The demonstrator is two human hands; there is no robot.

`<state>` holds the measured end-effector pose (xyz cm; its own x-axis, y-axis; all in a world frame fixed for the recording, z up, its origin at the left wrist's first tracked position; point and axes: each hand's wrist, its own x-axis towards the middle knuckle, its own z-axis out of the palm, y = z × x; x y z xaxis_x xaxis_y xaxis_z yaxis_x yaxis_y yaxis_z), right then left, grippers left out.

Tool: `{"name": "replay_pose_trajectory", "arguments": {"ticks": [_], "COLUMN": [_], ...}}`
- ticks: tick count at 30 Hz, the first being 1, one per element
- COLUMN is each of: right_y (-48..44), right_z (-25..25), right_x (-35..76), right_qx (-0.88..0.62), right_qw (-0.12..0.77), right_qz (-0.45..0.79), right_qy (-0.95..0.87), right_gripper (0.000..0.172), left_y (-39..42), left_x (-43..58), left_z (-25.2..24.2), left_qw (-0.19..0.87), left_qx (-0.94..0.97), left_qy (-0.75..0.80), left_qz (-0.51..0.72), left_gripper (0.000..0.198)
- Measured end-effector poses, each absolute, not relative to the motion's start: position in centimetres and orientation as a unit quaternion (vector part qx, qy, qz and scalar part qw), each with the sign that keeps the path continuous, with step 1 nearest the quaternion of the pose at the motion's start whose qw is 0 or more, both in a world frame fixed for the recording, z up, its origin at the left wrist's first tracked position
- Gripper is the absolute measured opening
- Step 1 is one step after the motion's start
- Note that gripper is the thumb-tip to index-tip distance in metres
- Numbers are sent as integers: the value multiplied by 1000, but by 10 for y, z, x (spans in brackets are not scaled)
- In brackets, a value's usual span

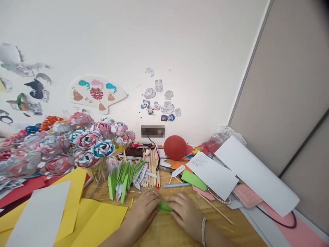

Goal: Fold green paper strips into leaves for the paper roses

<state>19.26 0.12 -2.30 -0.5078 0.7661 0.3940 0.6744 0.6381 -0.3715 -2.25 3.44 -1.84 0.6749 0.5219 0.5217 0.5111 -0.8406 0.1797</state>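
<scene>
A small piece of green paper (163,206) lies between my two hands near the front of the wooden table. My left hand (145,208) presses its fingers onto the paper's left end. From the other side, my right hand (183,208) has its fingers closed on the right end. The covered ends of the paper are hidden by my fingers. Behind my left hand stands a bunch of folded green paper strips (125,175), mixed with white folded pieces (144,174).
Paper flowers (88,140) crowd the left side, with yellow sheets (99,219) in front. Several wooden sticks (153,164) and a red ball-like object (175,147) sit at the back. White paper (213,175) and a pink keypad-like device (247,195) are on the right.
</scene>
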Motion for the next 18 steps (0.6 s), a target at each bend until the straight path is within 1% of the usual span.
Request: {"name": "replay_pose_trajectory", "arguments": {"ticks": [2, 5, 8, 10, 12, 15, 18], "right_y": [0, -1, -2, -2, -2, -4, -7], "right_z": [-22, -20, -20, -22, -23, -24, -22], "right_x": [190, 186, 183, 182, 181, 176, 171], "right_qx": [-403, -408, -438, -454, -470, -497, -523], "right_qw": [283, 282, 268, 270, 293, 351, 365], "right_qz": [88, 89, 96, 107, 136, 208, 275], "right_qy": [-866, -864, -853, -842, -822, -766, -720], "right_gripper": [33, 37, 32, 21, 8, 11, 12], "left_y": [34, 32, 27, 22, 17, 12, 9], "left_x": [-21, -17, -14, -11, -8, -4, -2], "left_z": [-18, -13, -5, -1, 2, 0, -3], "left_qw": [22, 62, 132, 197, 264, 354, 385], "left_qx": [908, 903, 887, 860, 815, 736, 715], "left_qy": [299, 319, 337, 363, 403, 449, 468], "left_qz": [291, 281, 286, 298, 323, 362, 349], "left_gripper": [33, 24, 18, 17, 13, 19, 24]}}
